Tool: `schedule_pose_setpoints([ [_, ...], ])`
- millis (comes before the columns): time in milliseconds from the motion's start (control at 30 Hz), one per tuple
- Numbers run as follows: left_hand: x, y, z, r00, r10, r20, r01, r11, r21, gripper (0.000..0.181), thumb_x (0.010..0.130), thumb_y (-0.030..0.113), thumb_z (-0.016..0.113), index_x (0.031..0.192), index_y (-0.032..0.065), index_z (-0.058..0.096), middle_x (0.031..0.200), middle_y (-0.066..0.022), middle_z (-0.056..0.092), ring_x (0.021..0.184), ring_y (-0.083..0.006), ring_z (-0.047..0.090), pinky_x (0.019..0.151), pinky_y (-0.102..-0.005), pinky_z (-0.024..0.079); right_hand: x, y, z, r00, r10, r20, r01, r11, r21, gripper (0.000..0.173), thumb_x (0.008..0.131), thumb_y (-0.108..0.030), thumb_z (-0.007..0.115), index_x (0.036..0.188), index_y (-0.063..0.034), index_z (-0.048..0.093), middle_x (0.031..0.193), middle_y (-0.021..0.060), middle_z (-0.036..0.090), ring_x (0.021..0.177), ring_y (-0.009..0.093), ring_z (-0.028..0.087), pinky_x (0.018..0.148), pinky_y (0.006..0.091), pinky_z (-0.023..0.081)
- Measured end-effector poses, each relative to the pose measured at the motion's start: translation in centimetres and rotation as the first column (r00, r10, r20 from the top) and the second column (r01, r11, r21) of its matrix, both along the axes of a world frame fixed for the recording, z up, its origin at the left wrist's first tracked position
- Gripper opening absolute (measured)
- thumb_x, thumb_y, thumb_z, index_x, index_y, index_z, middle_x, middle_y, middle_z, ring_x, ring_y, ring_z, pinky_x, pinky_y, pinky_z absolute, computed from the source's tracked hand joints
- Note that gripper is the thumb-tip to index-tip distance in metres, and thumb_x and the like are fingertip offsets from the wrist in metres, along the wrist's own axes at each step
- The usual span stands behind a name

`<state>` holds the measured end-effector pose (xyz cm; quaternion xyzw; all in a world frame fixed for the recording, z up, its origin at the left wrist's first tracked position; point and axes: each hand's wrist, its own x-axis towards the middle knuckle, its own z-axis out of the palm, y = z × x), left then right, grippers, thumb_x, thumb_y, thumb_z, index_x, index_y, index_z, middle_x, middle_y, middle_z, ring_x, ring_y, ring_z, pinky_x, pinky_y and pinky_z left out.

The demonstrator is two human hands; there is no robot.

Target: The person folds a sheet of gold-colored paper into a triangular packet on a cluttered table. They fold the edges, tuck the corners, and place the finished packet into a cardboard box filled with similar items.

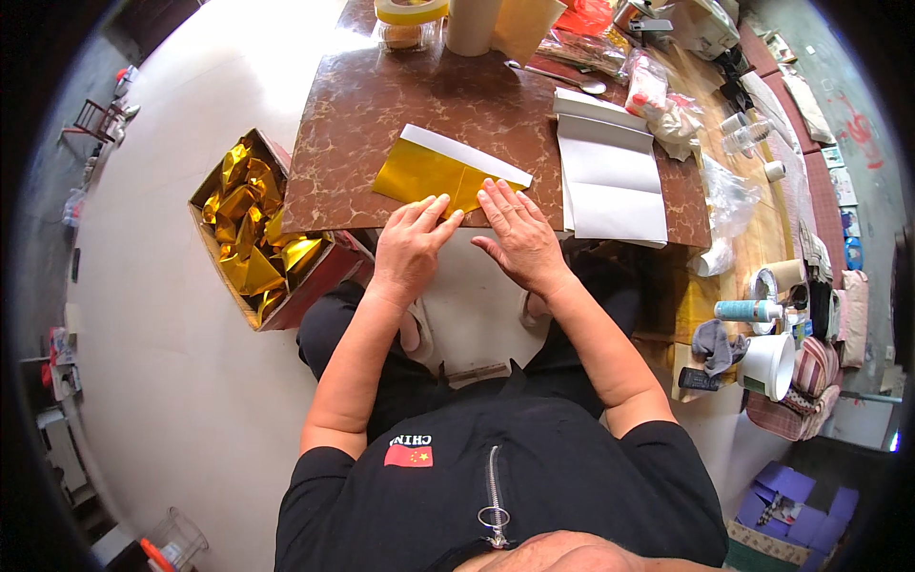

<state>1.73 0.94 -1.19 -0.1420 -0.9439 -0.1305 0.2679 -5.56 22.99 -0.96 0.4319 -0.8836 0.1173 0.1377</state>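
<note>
A sheet of gold foil paper [422, 171], folded so that a white strip shows along its far edge, lies flat near the front edge of the marbled brown table [343, 143]. The fingertips of my left hand [414, 243] rest on its near edge, left of a crease. My right hand [522, 229] lies palm down with its fingers on the paper's right part and the thumb spread. Neither hand has its fingers closed around anything. Right of my right hand is a stack of folded white-backed sheets [611, 175].
A cardboard box [307, 297] of folded gold foil pieces [250, 214] stands left of the table. On the table's far side are a roll of yellow tape [411, 10] on a clear jar [409, 36], a metal spoon [590, 86] and plastic bags [668, 114]. A white bucket [768, 366] is at right.
</note>
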Motion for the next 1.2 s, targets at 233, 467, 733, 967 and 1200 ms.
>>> schedule_pose_setpoints([
  [233,1.4,-0.8,0.0,0.999,0.049,-0.009,-0.049,0.997,-0.062,0.037,0.090,0.010,0.061,0.123,0.0176,0.075,0.135,-0.0084,0.069,0.128,-0.0274,0.061,0.113,-0.0425,0.044,0.1,0.1,-0.1,1.000,0.010,-0.001,-0.010,1.000,0.001,0.072,0.098,-0.042,0.069,0.155,-0.0029,0.046,0.164,0.0142,0.042,0.154,0.028,0.038,0.127,0.0430,0.029],
  [467,1.5,3.0,-0.7,0.995,0.096,0.013,-0.095,0.991,-0.097,0.061,0.092,0.010,0.056,0.152,-0.0002,0.049,0.159,-0.0112,0.048,0.147,-0.0260,0.044,0.126,-0.0412,0.029,0.3,0.0,0.1,1.000,0.024,0.010,-0.024,1.000,0.002,0.076,0.091,-0.036,0.076,0.158,-0.0149,0.045,0.165,0.0157,0.039,0.153,0.032,0.037,0.126,0.0461,0.029],
  [733,1.2,4.2,-1.5,0.986,0.140,0.087,-0.128,0.983,-0.130,0.058,0.094,0.011,0.056,0.151,0.0032,0.051,0.158,-0.0112,0.050,0.147,-0.0240,0.045,0.127,-0.0410,0.028,-0.2,0.6,-0.1,0.999,0.042,-0.014,-0.041,0.998,0.046,0.082,0.087,-0.031,0.080,0.157,-0.0081,0.043,0.165,0.0176,0.039,0.153,0.032,0.038,0.126,0.0450,0.029],
  [967,1.1,4.3,-1.8,0.987,0.144,0.076,-0.137,0.987,-0.089,0.058,0.093,0.009,0.056,0.151,0.0060,0.052,0.156,-0.0097,0.052,0.146,-0.0242,0.046,0.127,-0.0423,0.028,-1.1,2.8,0.2,0.992,-0.109,-0.059,0.116,0.983,0.145,0.083,0.085,-0.023,0.077,0.154,0.0041,0.041,0.163,0.0217,0.040,0.153,0.033,0.038,0.127,0.0440,0.028],
  [1200,1.2,4.3,-2.4,0.988,0.136,0.072,-0.136,0.991,-0.013,0.060,0.091,0.007,0.059,0.150,0.0066,0.052,0.156,-0.0101,0.052,0.145,-0.0266,0.046,0.125,-0.0441,0.029,-0.7,2.2,4.3,0.990,-0.133,0.043,0.127,0.984,0.126,0.105,0.077,-0.031,0.086,0.160,0.0026,0.031,0.168,0.0206,0.032,0.157,0.033,0.030,0.128,0.0437,0.024],
])
